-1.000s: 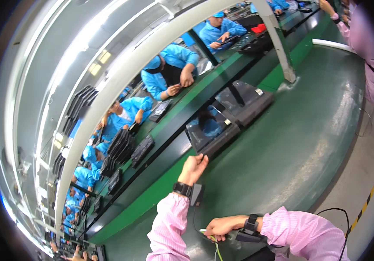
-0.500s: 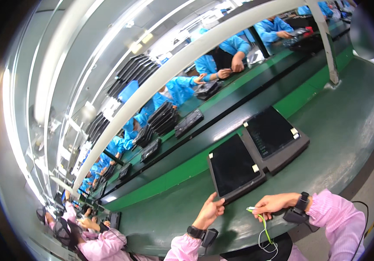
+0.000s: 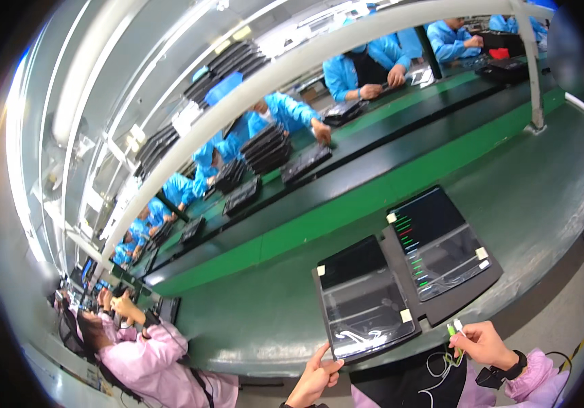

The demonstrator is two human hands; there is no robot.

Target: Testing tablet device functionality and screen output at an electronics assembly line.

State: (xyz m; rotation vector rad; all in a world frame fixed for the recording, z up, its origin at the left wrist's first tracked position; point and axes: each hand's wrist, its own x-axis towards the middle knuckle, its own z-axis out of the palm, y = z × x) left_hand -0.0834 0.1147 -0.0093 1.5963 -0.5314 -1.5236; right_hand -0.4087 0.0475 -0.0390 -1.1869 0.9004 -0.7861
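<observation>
Two flat black screen panels with pale corner tabs lie side by side on the green bench, in dark frames. My left hand [image 3: 314, 378] is at the near left corner of the left screen panel [image 3: 356, 289], index finger along its side and thumb at the near edge, pinching the corner. The right screen panel [image 3: 438, 238] is lit with green and red lines; the left one shows only reflections. Off the bench's near edge, my right hand [image 3: 485, 347] closes its fingers on green and white cables [image 3: 452, 329]. Their plug ends stick up and the loose cords hang below.
A white rail [image 3: 535, 88] rises from the curved green bench [image 3: 251, 333]. Beyond it, a dark conveyor [image 3: 373, 146] carries black devices, with a stack of black trays [image 3: 264, 148] alongside. Co-workers in blue sit opposite; one in pink [image 3: 146, 357] is at my left.
The view has shifted, so bench and panels sit differently in it. Coloured lines show brightly on the right panel and reflections on both. My left hand stays at the corner; my right still holds the cables.
</observation>
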